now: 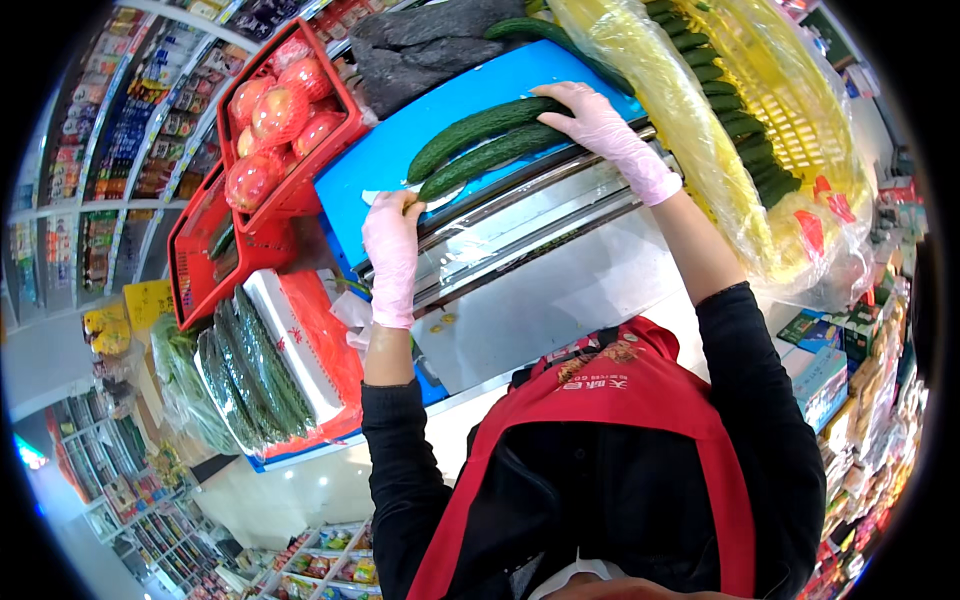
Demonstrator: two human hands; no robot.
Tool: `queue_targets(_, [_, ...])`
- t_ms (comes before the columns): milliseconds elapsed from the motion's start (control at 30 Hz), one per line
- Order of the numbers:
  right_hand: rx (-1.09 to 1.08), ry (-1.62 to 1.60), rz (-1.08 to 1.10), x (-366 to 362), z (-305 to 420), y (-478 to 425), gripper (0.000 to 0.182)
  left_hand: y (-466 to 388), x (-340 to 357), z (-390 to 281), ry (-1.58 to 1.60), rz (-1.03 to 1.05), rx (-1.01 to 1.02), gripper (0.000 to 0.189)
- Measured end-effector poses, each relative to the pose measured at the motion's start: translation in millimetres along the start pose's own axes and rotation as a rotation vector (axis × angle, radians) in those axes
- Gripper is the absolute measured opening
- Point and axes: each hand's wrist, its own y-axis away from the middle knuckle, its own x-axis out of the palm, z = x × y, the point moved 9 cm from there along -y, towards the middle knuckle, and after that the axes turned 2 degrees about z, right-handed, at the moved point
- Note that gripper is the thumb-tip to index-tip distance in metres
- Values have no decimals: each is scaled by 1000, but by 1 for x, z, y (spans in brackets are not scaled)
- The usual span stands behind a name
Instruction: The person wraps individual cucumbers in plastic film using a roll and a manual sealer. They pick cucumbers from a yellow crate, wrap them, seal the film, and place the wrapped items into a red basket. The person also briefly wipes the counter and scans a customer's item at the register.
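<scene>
Two long green cucumbers (487, 154) lie side by side on a white tray, mostly hidden under them, on a blue board (352, 180). At their left ends, my left hand (391, 247), in a thin pink glove, pinches the tip of the nearer cucumber or the tray edge beneath it; which one is unclear. My right hand (600, 135), gloved alike, rests its fingers and thumb on the right ends of both cucumbers. Just below the board runs the metal bed of a film-wrapping machine (525, 217), with clear film over it.
Left stand red baskets (330, 139), one with net-wrapped fruit (277, 112). Wrapped cucumbers (259, 367) lie beside a stack of white trays (292, 341) at lower left. Dark cloth (427, 49) and a loose cucumber (555, 34) are behind. Right is a plastic-lined yellow crate (795, 120) holding more cucumbers.
</scene>
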Motion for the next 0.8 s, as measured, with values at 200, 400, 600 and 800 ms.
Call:
queue_targets(200, [30,320,-82,-27,27,13,32,5,4,-27,-392,3,247,13])
queue_targets(400, [-219,-89,208,-137,102,100,30,21,-49,0,-157,73,67,9])
queue_targets(600, [276,-10,379,-229,-56,76,27,107,-110,114,-49,8,-389,19])
queue_targets(800, [481,595,503,-184,-270,-2,20,136,-94,130,-299,164,-769,22])
